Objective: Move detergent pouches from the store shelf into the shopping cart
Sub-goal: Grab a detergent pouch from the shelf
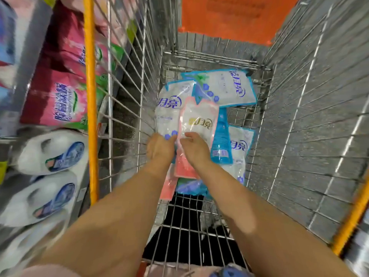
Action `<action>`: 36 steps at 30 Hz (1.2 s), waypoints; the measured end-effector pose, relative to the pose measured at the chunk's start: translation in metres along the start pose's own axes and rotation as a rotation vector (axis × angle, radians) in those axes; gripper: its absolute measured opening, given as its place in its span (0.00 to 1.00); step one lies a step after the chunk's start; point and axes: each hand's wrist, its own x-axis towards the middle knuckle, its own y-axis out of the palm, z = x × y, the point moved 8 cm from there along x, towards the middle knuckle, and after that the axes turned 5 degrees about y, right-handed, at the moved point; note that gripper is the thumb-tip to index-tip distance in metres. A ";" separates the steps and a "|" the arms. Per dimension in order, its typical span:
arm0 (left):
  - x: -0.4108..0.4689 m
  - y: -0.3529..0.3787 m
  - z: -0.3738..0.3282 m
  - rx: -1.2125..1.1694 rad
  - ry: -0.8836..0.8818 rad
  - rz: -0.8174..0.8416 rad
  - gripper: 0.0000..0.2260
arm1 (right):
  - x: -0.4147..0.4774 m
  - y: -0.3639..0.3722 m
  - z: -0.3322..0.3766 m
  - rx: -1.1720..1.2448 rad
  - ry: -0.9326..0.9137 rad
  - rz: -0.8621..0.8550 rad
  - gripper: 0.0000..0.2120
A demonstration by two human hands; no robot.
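Both bare arms reach down into the shopping cart (311, 120), and the hands meet over a pile of detergent pouches on its wire floor. A pink-trimmed pouch (196, 118) lies on top of the pile, lengthwise toward the person, its lower end running under the wrists.

The right hand (194, 149) rests on this pouch with its thumb laid across the clear face. The fingers are tucked out of sight under the palm, so it looks like a pinch on the pouch's lower part. The left hand (160, 148) sits just beside it at the pouch's left edge, back of the hand up and fingers curled downward. What those fingers hold cannot be told, since the knuckles hide them.

Under and around the pink one lie blue-trimmed pouches (223, 88): 1 tilted at the far end, 1 to the left under the pink pouch, and more stacked along the right side. Another strip of pink packaging (167, 187) shows below the left forearm.

To the left, outside the cart's orange rail (90, 96), the store shelf (12, 128) holds pink bags (56, 100) and, nearer, white bottles (54, 152) lying on their sides. An orange flap (229, 17) hangs at the cart's far end.
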 end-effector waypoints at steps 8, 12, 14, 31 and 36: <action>-0.013 -0.025 -0.018 -0.089 0.092 -0.148 0.16 | 0.002 -0.008 0.004 0.067 -0.015 -0.043 0.21; -0.043 -0.043 -0.044 -0.049 0.223 -0.180 0.11 | -0.003 0.003 0.005 0.329 0.033 0.083 0.32; -0.062 -0.050 -0.058 0.000 0.347 -0.177 0.11 | -0.001 0.008 0.002 0.474 0.050 0.184 0.37; -0.218 -0.099 -0.136 0.296 1.003 -0.437 0.22 | -0.109 -0.086 0.035 1.059 -0.342 0.363 0.26; -0.278 -0.135 -0.121 0.065 1.034 -0.555 0.28 | -0.194 -0.113 0.049 0.965 -0.624 0.404 0.11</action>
